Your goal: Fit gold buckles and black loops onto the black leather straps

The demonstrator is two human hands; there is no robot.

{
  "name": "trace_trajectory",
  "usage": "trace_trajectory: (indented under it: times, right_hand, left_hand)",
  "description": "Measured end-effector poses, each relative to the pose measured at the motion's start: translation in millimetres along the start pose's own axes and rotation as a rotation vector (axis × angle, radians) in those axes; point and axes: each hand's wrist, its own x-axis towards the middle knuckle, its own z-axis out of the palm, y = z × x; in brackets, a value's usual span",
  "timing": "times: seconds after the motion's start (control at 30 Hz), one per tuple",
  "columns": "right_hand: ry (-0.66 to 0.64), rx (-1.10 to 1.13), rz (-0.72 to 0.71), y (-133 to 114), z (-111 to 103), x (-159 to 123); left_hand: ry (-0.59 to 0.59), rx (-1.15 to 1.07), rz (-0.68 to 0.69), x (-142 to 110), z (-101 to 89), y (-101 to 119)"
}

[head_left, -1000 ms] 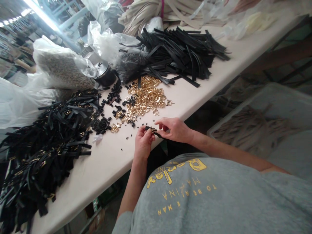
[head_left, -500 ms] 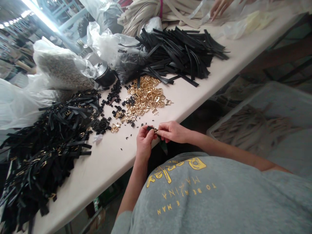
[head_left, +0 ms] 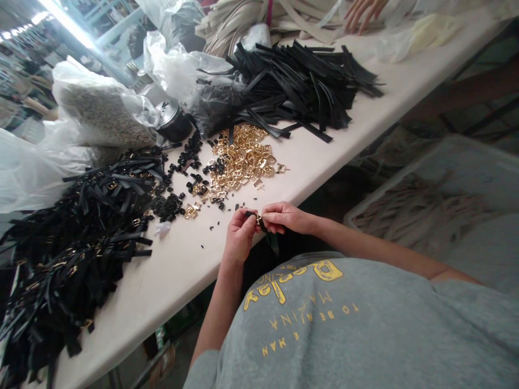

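At the table's near edge, my left hand (head_left: 240,232) is closed on a black strap (head_left: 250,214) that carries a small gold buckle (head_left: 258,220). My right hand (head_left: 290,217) pinches at the same strap by the buckle, its fingertips close to my left thumb. Most of the strap is hidden by the fingers. Beyond my hands lies a heap of gold buckles (head_left: 243,159), with black loops (head_left: 168,207) in small piles to its left. Tiny black bits are scattered on the tabletop near my left hand.
Black strips (head_left: 308,86) lie piled at the back. Buckled black straps (head_left: 81,232) cover the table's left side. Plastic bags (head_left: 101,102) and a black can (head_left: 172,121) stand behind. Another person's hand (head_left: 363,13) rests at the far end. A bin (head_left: 425,205) sits below right.
My right hand has closed in from a looser, more open pose to pinch the strap at the buckle. The other person's hand has come further into view at the top.
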Motion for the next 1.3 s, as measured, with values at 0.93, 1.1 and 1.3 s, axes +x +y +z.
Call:
trace_trajectory:
  times: [0.93, 1.1, 1.3]
  right_hand:
    - [0.456, -0.646, -0.346, 11, 4, -8]
    - [0.379, -0.751, -0.475, 10, -1, -7]
    - [0.323, -0.822, -0.550, 8, -4, -8]
  left_hand:
    - [0.059, 0.131, 0.041, 0, 5.2, -7]
    - [0.040, 0.173, 0.051, -2, 2.4, -8]
    - [-0.004, 0.208, 0.017, -2, -3.5, -10]
